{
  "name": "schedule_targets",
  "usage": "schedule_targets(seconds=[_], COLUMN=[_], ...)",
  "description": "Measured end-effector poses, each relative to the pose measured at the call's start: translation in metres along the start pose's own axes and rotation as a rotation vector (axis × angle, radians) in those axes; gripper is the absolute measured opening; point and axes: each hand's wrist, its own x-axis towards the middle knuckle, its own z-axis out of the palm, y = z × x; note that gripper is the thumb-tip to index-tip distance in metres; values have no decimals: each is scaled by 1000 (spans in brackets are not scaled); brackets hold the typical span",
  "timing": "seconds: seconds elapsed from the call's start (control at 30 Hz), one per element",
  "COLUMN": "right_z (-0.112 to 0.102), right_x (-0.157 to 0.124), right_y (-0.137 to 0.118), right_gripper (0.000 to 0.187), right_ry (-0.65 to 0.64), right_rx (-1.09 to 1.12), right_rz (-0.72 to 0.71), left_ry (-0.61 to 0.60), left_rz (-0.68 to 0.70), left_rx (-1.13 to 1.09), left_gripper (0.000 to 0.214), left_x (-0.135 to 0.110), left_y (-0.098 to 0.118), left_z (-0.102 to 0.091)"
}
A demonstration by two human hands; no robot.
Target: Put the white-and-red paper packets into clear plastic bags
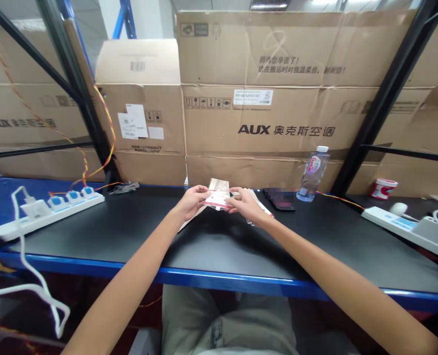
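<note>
My left hand [192, 202] and my right hand [244, 205] meet near the far edge of the black tabletop [219, 246]. Their fingers pinch a small flat packet [218, 190] from both sides. The packet looks like clear plastic over a tan backing, and a white strip with red edges [217, 200] runs across it. A pale sheet of paper or film [192, 222] lies partly under my hands, and its exact shape is hidden. Another whitish piece with a red mark [263, 211] sticks out beneath my right hand.
A dark phone [280, 199] and a water bottle [313, 173] stand just right of my hands. White power strips [49, 214] [407, 229] with cables lie at both sides. A red-and-white tub [384, 189] stands far right. Stacked cardboard boxes [255, 118] and black shelf posts form the back.
</note>
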Motion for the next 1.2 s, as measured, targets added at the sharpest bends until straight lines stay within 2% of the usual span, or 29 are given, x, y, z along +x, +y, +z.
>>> schedule_targets(seconds=[0.1,0.2,0.27,0.33,0.4,0.47,0.57,0.73,0.83,0.93,1.1,1.2], right_z=[-13,-43,-66,-84,-96,-101,-100,-95,-93,-90,-87,-86], right_x=[8,19,23,24,24,22,18,14,16,18,20,20], right_y=[5,8,8,6,5,4,6,8,9,9,9,10], right_gripper=[41,45,40,33,29,27,28,27,28,33,36,39], right_ry=[88,187,200,128,97,98,70,-20,14,44,62,69], right_rx=[-13,-150,-261,-443,-684,-862,-999,-1066,-1053,-1013,-976,-983], right_rz=[72,54,92,113,131,161,241,332,298,238,180,170], left_ry=[-66,-84,-2,114,200,220,179,124,93,42,-52,-35], left_rz=[-2,28,91,169,215,204,146,69,13,38,70,69], left_rx=[117,288,471,714,931,1038,1059,1091,1110,1100,906,795], left_gripper=[40,48,41,31,23,20,25,32,28,22,31,32], left_x=[-1,0,3,7,11,14,14,11,11,12,11,9], left_y=[-1,-1,-1,-2,-2,-2,-1,-1,-3,-5,-7,-6], left_z=[2,-1,-8,-18,-29,-37,-43,-44,-44,-44,-39,-35])
